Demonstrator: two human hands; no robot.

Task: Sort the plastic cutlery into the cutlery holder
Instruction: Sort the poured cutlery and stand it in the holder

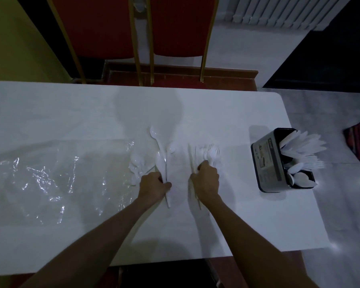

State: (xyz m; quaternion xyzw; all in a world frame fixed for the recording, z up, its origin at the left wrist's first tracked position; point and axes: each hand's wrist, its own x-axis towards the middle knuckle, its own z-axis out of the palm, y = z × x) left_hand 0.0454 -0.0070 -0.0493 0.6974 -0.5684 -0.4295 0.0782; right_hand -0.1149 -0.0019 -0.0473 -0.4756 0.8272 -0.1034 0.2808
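White plastic spoons (pixel 160 150) lie fanned on the white table (pixel 71 107), bowls pointing away from me. My left hand (pixel 154 186) grips their handles. Beside them on the right sits a bunch of white plastic forks (pixel 210 152), and my right hand (pixel 207 180) grips it by the handles, with a knife or two alongside. At the table's right end stands a dark cutlery holder (pixel 266 161) with white knives, forks and spoons sticking out to the right.
A crumpled clear plastic bag (pixel 50 177) lies on the table's left half. Two red chairs with gold frames (pixel 175 38) stand behind the far edge. The holder sits close to the table's right edge.
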